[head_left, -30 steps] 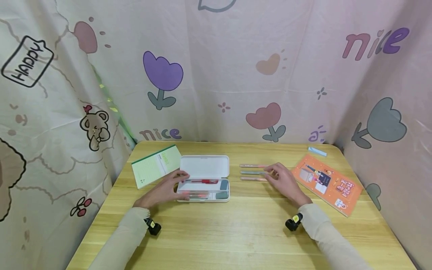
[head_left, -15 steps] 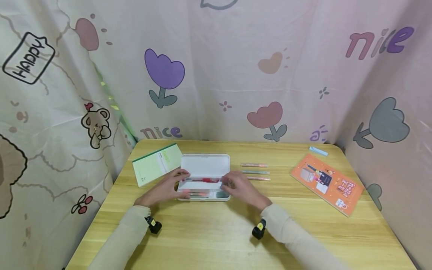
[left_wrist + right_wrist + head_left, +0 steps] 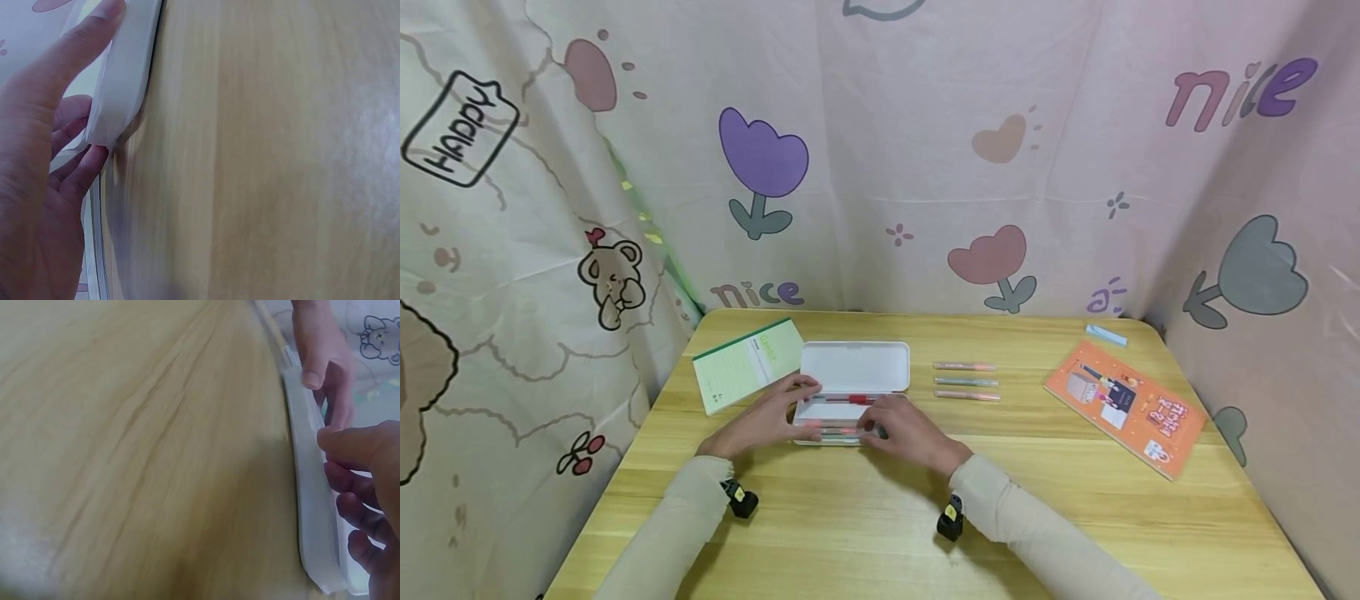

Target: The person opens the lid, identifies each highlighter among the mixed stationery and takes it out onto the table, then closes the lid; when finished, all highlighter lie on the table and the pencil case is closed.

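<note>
A white pencil case (image 3: 855,367) lies with its lid folded back. My left hand (image 3: 769,419) grips its left end, thumb at the front edge and fingers at the back; the left wrist view shows the thumb (image 3: 81,44) along the side wall. Inside, a red pen (image 3: 854,400) lies in the rear compartment, and pinkish pens (image 3: 831,430) fill the front one. My right hand (image 3: 912,432) reaches into the front compartment, curled fingers at the right ends of these pens. Whether it pinches one is hidden. The case's right end is covered by this hand.
Right of the case, three slim pens lie in a row: a pinkish pen (image 3: 964,366), a greenish pen (image 3: 966,382) and another pinkish pen (image 3: 967,395). A green notepad (image 3: 747,367) lies left, an orange booklet (image 3: 1126,408) right, with a light-blue strip (image 3: 1106,335) behind it.
My right hand has moved left from the row of pens on the table to the case, then further left over its front compartment. The left hand stays on the case.
</note>
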A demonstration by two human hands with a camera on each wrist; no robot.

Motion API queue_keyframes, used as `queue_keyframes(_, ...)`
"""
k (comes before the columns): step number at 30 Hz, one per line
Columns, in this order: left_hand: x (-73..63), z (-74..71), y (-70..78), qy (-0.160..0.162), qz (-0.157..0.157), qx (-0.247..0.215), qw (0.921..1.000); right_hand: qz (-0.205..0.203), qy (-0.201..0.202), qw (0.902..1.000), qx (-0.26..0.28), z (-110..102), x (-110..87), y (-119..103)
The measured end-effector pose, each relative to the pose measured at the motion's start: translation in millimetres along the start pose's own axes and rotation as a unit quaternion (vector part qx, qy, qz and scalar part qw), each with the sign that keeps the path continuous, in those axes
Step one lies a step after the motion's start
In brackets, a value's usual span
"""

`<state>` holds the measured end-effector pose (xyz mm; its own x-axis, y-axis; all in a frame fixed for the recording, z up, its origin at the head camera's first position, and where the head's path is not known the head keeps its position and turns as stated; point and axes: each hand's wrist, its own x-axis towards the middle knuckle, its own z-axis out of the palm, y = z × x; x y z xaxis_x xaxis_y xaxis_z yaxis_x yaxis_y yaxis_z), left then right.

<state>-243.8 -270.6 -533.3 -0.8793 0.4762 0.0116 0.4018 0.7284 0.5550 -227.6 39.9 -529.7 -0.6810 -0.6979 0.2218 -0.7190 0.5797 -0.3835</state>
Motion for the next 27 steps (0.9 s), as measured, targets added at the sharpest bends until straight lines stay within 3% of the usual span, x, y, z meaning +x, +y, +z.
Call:
queue_keyframes(8, 0.2, -0.4, -0.8, -0.003, -0.004, 0.001, 1.0, -0.025, -0.013, 0.9984, -0.049, -1, 4.5, -7)
queue_keyframes(17, 0.3, 0.0, -1.9, 0.001, 0.003, 0.001, 1.0, 0.012, -0.057, 0.9978, -0.033, -6, 12.3, -15)
queue_keyframes(23, 0.0, -0.3, -1.5, 0.001, 0.004, 0.004, 1.0, -0.002, -0.07, 0.9941, -0.083, -9, 15.3, -19)
queue_keyframes(27, 0.1, 0.7, -2.4, 0.0, -0.003, 0.004, 1.0, -0.008, -0.073, 0.995, -0.068, -10, 15.3, -19)
